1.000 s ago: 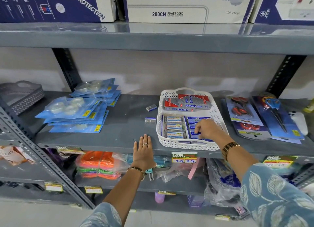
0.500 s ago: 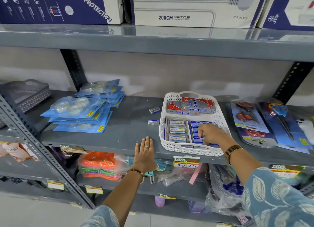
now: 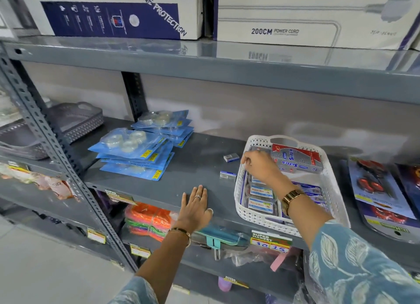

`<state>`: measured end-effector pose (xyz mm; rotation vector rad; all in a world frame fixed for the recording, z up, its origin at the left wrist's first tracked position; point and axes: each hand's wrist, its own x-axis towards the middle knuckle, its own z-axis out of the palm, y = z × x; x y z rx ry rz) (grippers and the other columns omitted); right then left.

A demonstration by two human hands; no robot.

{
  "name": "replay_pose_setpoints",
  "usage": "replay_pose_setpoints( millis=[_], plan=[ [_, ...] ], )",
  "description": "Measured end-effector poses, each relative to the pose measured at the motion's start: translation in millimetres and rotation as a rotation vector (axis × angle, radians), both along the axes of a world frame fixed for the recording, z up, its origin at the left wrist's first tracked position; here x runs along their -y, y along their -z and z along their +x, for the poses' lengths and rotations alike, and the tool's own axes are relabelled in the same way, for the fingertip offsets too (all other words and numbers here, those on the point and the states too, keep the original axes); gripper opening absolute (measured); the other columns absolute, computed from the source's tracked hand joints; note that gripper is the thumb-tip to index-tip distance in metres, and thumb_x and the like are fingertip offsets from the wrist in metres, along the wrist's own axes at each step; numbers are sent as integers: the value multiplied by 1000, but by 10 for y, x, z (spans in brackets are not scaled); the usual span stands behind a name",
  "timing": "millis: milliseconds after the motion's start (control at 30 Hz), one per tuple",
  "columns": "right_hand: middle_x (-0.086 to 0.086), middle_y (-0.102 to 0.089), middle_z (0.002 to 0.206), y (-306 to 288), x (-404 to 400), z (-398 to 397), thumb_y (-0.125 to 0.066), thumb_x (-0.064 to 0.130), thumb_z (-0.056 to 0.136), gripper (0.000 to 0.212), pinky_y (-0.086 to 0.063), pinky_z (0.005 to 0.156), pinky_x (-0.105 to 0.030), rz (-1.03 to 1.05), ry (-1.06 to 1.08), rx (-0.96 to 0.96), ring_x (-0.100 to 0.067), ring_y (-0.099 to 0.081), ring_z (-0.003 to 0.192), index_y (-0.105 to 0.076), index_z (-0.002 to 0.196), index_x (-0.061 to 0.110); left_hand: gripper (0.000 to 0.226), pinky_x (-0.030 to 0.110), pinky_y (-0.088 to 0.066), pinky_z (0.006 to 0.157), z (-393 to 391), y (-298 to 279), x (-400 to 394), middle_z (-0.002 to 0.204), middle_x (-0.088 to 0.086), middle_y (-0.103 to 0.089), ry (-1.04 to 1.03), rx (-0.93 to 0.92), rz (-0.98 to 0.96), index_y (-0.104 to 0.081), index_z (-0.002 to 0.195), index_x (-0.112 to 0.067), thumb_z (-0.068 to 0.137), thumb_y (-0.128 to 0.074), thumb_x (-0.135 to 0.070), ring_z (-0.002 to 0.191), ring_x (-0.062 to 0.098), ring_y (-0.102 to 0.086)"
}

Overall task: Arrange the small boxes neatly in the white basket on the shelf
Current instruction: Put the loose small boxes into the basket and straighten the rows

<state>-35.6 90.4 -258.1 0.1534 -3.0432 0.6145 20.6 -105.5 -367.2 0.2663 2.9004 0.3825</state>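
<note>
A white perforated basket (image 3: 258, 217) stands on the grey shelf (image 3: 200, 167). It holds rows of small blue-labelled boxes (image 3: 261, 191) in front and grey-and-red staple packs (image 3: 297, 160) at the back. Two small boxes lie loose on the shelf just left of the basket, one farther back (image 3: 231, 157) and one nearer (image 3: 228, 175). My right hand (image 3: 261, 166) hovers over the basket's left rim, fingers bent and pointing towards the loose boxes, with nothing seen in it. My left hand (image 3: 196, 206) lies flat and open on the shelf's front edge.
Stacks of blue tape packs (image 3: 134, 149) lie on the shelf to the left, and a grey basket (image 3: 75, 119) sits beyond the upright. Carded scissors (image 3: 375, 185) lie right of the white basket. Large cartons (image 3: 295, 15) fill the shelf above. A price tag (image 3: 270, 241) hangs below the basket.
My right hand has lifted from the boxes in the basket's front and moved back and left to its left rim. My left hand stays flat on the shelf.
</note>
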Motion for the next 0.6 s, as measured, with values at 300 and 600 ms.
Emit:
replay_pose_setpoints(
  millis=[300, 600],
  plan=[
    [-11, -65, 114, 178, 421, -456, -64, 6, 84, 28, -49, 89, -34, 88, -175, 67, -26, -61, 104, -63, 110, 13, 82, 46, 6, 119, -158, -25, 101, 161, 7, 4, -74, -8, -15, 0, 151, -9, 92, -36, -52, 148, 21, 4],
    [-17, -62, 125, 408, 587, -695, -61, 6, 87, 33, -49, 99, -41, 289, -154, 182, -35, -56, 117, -61, 120, 5, 85, 49, 10, 118, -271, 10, 27, 160, 7, 8, -97, 12, -75, 5, 150, -9, 92, -27, -62, 148, 23, 7]
  ],
)
